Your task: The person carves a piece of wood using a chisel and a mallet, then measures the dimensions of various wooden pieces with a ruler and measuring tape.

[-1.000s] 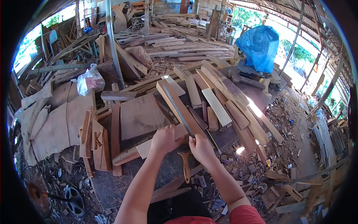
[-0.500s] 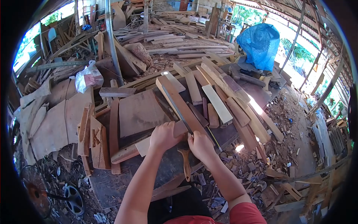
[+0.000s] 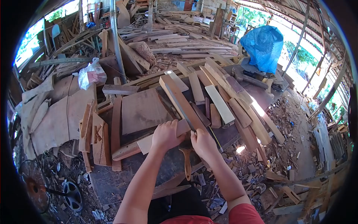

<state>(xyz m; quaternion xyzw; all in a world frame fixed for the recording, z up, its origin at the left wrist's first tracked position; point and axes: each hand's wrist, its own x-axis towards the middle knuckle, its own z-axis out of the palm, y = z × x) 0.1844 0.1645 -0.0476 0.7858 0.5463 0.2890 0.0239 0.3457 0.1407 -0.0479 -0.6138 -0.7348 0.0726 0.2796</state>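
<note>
Now the left hand (image 3: pixel 166 137) is clamped on a short board (image 3: pixel 182 127) over the bench (image 3: pixel 123 186), the right hand (image 3: pixel 204 143) is at a long plank's (image 3: pixel 175 93) near end, grip impossible to tell, brush (image 3: pixel 187 164) just below!
</note>
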